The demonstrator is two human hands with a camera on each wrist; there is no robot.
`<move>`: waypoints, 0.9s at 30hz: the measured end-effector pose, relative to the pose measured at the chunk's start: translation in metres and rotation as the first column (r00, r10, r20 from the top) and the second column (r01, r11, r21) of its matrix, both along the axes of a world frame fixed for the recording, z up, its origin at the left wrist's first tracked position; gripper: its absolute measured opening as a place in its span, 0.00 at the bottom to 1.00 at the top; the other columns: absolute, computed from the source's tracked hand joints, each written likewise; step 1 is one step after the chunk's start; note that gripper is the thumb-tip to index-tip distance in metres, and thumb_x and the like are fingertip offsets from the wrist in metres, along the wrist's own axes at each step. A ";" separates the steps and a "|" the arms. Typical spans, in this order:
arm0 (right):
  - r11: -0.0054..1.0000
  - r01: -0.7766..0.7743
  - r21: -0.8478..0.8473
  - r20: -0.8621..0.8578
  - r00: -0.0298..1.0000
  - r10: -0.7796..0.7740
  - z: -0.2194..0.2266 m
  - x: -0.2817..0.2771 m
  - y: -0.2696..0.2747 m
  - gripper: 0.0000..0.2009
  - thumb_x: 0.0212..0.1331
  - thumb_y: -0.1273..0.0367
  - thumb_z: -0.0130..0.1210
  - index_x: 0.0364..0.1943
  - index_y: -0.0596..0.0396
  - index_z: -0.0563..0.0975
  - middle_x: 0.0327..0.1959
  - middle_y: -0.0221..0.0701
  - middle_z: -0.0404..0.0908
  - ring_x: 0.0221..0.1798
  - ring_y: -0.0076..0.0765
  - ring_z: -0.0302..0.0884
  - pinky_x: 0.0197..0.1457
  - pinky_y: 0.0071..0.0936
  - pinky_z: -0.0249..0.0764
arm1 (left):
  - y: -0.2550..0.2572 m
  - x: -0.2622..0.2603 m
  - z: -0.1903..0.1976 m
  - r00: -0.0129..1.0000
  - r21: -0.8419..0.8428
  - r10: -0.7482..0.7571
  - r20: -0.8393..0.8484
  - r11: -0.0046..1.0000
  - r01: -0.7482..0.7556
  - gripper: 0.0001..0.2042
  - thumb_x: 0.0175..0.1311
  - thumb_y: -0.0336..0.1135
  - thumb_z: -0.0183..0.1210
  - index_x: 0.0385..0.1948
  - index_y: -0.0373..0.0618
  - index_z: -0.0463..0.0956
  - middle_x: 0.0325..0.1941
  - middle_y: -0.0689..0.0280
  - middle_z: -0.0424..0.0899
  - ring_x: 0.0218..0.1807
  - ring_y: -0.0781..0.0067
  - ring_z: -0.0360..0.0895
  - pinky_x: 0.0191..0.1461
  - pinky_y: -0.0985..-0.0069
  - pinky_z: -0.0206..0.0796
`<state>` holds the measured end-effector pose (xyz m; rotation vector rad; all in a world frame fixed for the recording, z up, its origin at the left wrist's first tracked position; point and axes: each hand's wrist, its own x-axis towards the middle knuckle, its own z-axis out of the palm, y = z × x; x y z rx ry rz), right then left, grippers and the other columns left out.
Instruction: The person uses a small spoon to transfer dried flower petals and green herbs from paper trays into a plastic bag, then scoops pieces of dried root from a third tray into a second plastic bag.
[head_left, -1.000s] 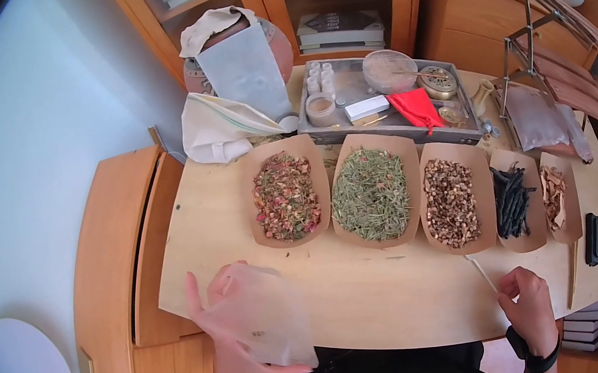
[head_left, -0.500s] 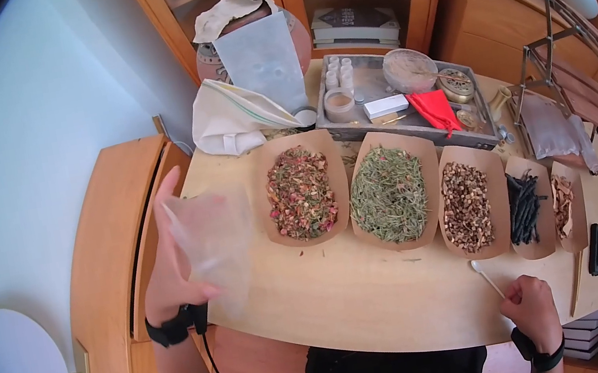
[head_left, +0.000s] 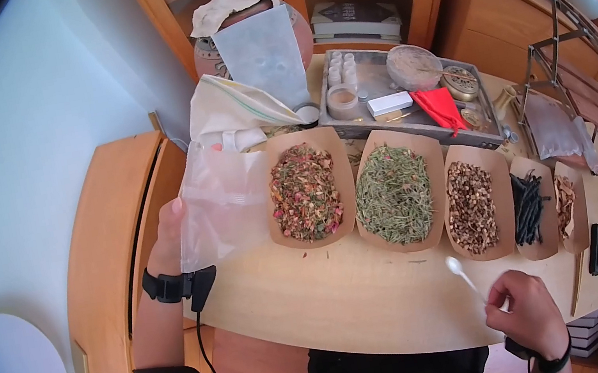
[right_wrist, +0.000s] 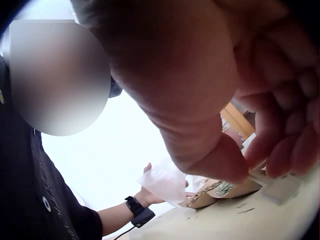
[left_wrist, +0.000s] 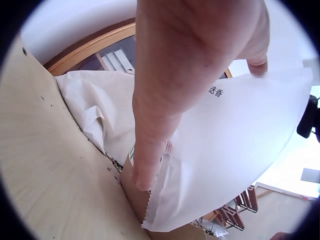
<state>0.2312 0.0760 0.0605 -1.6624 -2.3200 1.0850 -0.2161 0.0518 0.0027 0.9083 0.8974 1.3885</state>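
In the head view my left hand [head_left: 167,236] grips a translucent white pouch [head_left: 219,208] by its left side, thumb on the near face. Most of the fingers are hidden behind it. The left wrist view shows a serrated edge and small printed characters on this pouch [left_wrist: 235,135]. Over the table's front edge, my right hand [head_left: 527,308] pinches a slim white spoon [head_left: 462,272] by the handle, bowl pointing away. Beyond the spoon stands a paper tray of brown chopped pieces [head_left: 471,207]. Right beside the pouch is a paper tray of dried petals [head_left: 305,192].
More paper trays hold green dried herb [head_left: 394,194], dark sticks [head_left: 529,207] and pale shavings [head_left: 566,207]. Behind them stands a grey tray [head_left: 415,121] with jars, a bowl and a red pouch [head_left: 438,109]. A cloth bag [head_left: 239,109] lies at the back left.
My left hand has moved up and away from me with the pouch, which now faces the camera flatter, beside the petals. My right hand has raised the spoon slightly off the table.
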 end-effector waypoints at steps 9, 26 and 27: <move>0.962 -0.269 0.046 -0.162 0.948 0.273 -0.016 -0.082 0.020 0.07 0.45 0.72 0.60 0.25 0.61 0.75 0.22 0.40 0.79 0.29 0.45 0.80 0.33 0.35 0.74 | 0.015 -0.008 -0.005 0.997 0.011 -0.072 -0.008 0.997 0.072 0.43 0.60 0.62 0.53 0.67 0.34 0.53 0.65 0.58 0.66 0.64 0.67 0.67 0.66 0.69 0.60; 0.821 -0.191 0.539 -0.207 0.914 0.349 -0.005 -0.128 0.007 0.10 0.43 0.81 0.60 0.29 0.59 0.71 0.25 0.36 0.72 0.25 0.43 0.74 0.27 0.34 0.72 | -0.042 0.019 0.043 0.535 0.121 0.073 -0.842 0.991 0.055 0.62 0.31 0.51 0.76 0.69 0.40 0.42 0.63 0.55 0.62 0.65 0.59 0.62 0.67 0.63 0.55; 0.814 -0.184 0.551 -0.211 0.913 0.349 -0.006 -0.130 0.008 0.10 0.43 0.81 0.60 0.30 0.60 0.71 0.26 0.37 0.71 0.25 0.43 0.74 0.28 0.34 0.72 | -0.044 0.024 0.043 0.538 0.120 0.072 -0.840 0.991 0.056 0.62 0.31 0.51 0.76 0.69 0.40 0.42 0.63 0.55 0.62 0.65 0.59 0.62 0.67 0.63 0.55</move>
